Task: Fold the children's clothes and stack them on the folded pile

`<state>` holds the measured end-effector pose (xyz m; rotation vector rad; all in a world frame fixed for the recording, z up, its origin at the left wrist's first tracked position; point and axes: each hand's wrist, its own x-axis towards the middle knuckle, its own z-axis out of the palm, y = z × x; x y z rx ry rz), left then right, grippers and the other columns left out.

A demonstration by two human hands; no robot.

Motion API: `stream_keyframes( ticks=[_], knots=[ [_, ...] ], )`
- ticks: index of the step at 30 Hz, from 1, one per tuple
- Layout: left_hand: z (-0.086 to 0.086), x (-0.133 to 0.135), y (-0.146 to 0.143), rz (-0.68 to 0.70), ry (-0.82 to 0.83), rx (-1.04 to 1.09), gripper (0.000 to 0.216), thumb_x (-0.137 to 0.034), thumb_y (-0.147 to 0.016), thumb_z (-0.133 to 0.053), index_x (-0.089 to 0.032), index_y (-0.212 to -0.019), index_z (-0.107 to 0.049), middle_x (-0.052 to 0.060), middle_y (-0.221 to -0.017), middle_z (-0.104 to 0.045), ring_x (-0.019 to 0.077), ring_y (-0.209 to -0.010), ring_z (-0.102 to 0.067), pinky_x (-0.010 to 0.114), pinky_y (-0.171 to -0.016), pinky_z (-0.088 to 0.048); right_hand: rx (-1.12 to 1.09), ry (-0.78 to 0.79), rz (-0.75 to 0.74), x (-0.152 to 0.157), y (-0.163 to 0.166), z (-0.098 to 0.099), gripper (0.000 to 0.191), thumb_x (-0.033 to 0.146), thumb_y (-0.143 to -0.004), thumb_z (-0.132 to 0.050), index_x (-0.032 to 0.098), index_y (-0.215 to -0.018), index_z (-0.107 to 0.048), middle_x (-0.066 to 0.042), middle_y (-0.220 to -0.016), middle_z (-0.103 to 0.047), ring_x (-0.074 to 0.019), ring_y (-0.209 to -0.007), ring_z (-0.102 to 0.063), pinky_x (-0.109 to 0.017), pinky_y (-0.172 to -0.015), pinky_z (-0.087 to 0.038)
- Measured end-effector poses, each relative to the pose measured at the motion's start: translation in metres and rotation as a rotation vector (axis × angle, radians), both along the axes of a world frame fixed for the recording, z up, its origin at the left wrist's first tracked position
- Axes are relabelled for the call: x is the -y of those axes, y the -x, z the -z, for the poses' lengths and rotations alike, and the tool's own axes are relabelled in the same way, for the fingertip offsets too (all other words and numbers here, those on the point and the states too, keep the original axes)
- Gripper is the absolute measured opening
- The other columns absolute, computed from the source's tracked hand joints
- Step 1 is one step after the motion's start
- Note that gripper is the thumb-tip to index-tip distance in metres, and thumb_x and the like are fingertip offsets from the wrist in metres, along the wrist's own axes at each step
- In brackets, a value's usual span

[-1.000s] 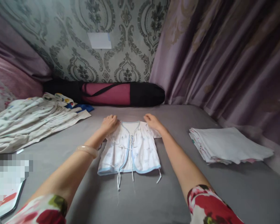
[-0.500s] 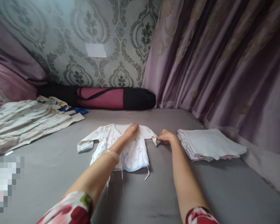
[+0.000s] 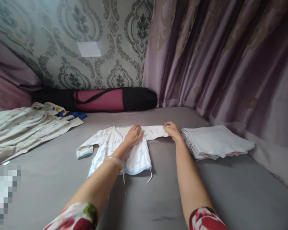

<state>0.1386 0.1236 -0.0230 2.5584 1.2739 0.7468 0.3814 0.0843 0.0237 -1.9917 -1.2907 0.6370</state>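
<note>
A small white baby shirt (image 3: 137, 156) with light blue edging and thin ties lies spread on the grey bed sheet (image 3: 163, 188). My left hand (image 3: 134, 134) rests flat on its upper chest near the neckline, fingers stretched out. At the end of the right-hand sleeve, my right hand (image 3: 172, 130) grips the cuff between thumb and fingers, and that sleeve is stretched straight out to the side. The other sleeve (image 3: 87, 145) lies bent downward on the left. My left forearm hides part of the shirt's lower front.
A stack of folded white cloths (image 3: 218, 140) lies just right of my right hand. Rumpled patterned cloths (image 3: 33, 127) spread over the left side. A long black and maroon bag (image 3: 98, 99) lies along the wall, and purple curtains (image 3: 194, 57) hang at the right.
My right hand has moved up and slightly right, drawing the drooping sleeve out straight. The left hand's fingers have spread a little on the shirt. The view has shifted slightly.
</note>
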Motion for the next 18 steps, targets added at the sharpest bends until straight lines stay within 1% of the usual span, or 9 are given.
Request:
stream_keyframes(
  ticks=[2, 4, 6, 9, 13, 16, 18],
  knots=[
    [-0.002, 0.002, 0.001, 0.013, 0.002, -0.014, 0.048, -0.044, -0.095, -0.038, -0.013, -0.13, -0.049, 0.016, -0.132, -0.053, 0.026, -0.124, -0.048, 0.04, -0.109, -0.035, -0.011, -0.084, -0.001, -0.003, -0.004, 0.006, 0.04, 0.028, -0.078, -0.052, 0.015, -0.115, -0.056, -0.001, -0.084, -0.063, -0.0127, -0.07, -0.058, -0.02, -0.06, -0.044],
    [-0.003, 0.003, 0.002, 0.032, -0.012, -0.04, 0.052, -0.046, -0.094, -0.04, -0.015, -0.134, -0.047, 0.016, -0.134, -0.051, 0.0268, -0.126, -0.046, 0.041, -0.108, -0.034, 0.012, -0.176, -0.002, -0.005, -0.009, 0.012, 0.04, 0.028, -0.077, -0.056, 0.014, -0.114, -0.058, -0.003, -0.088, -0.064, -0.015, -0.078, -0.06, -0.023, -0.069, -0.046],
    [-0.003, 0.004, 0.003, 0.036, -0.019, -0.074, 0.052, -0.048, -0.093, -0.042, -0.017, -0.134, -0.049, 0.016, -0.135, -0.05, 0.028, -0.127, -0.045, 0.042, -0.108, -0.034, 0.072, -0.229, 0.015, -0.006, -0.013, 0.017, 0.037, 0.026, -0.077, -0.058, 0.014, -0.112, -0.06, -0.006, -0.094, -0.066, -0.017, -0.085, -0.061, -0.026, -0.077, -0.046],
    [-0.004, 0.005, 0.003, 0.018, -0.003, -0.109, 0.051, -0.049, -0.091, -0.044, -0.017, -0.131, -0.053, 0.017, -0.137, -0.047, 0.0296, -0.129, -0.043, 0.042, -0.109, -0.032, 0.183, -0.176, 0.033, -0.004, -0.015, 0.022, 0.033, 0.021, -0.081, -0.057, 0.014, -0.113, -0.06, -0.009, -0.103, -0.067, -0.0185, -0.095, -0.062, -0.028, -0.085, -0.045],
    [-0.008, 0.006, 0.002, -0.001, 0.016, -0.147, 0.053, -0.049, -0.091, -0.046, -0.016, -0.132, -0.053, 0.017, -0.14, -0.045, 0.0294, -0.132, -0.041, 0.04, -0.111, -0.03, 0.362, -0.075, 0.017, 0.003, -0.012, 0.024, 0.032, 0.018, -0.086, -0.053, 0.016, -0.117, -0.059, -0.011, -0.112, -0.066, -0.0206, -0.105, -0.06, -0.029, -0.091, -0.042],
    [-0.01, 0.008, 0.002, -0.008, 0.032, -0.183, 0.054, -0.049, -0.092, -0.044, -0.015, -0.134, -0.051, 0.017, -0.142, -0.044, 0.0297, -0.134, -0.038, 0.04, -0.112, -0.028, 0.503, -0.038, 0.014, 0.01, -0.007, 0.021, 0.032, 0.014, -0.089, -0.049, 0.015, -0.119, -0.059, -0.014, -0.117, -0.063, -0.0231, -0.111, -0.057, -0.031, -0.094, -0.04],
    [-0.01, 0.009, 0.001, -0.004, 0.041, -0.201, 0.055, -0.049, -0.092, -0.043, -0.015, -0.135, -0.05, 0.017, -0.143, -0.043, 0.0304, -0.135, -0.036, 0.041, -0.113, -0.027, 0.595, -0.017, 0.054, 0.013, 0.0, 0.016, 0.035, 0.01, -0.089, -0.043, 0.012, -0.12, -0.059, -0.017, -0.12, -0.061, -0.0266, -0.114, -0.055, -0.035, -0.095, -0.04]
  ],
)
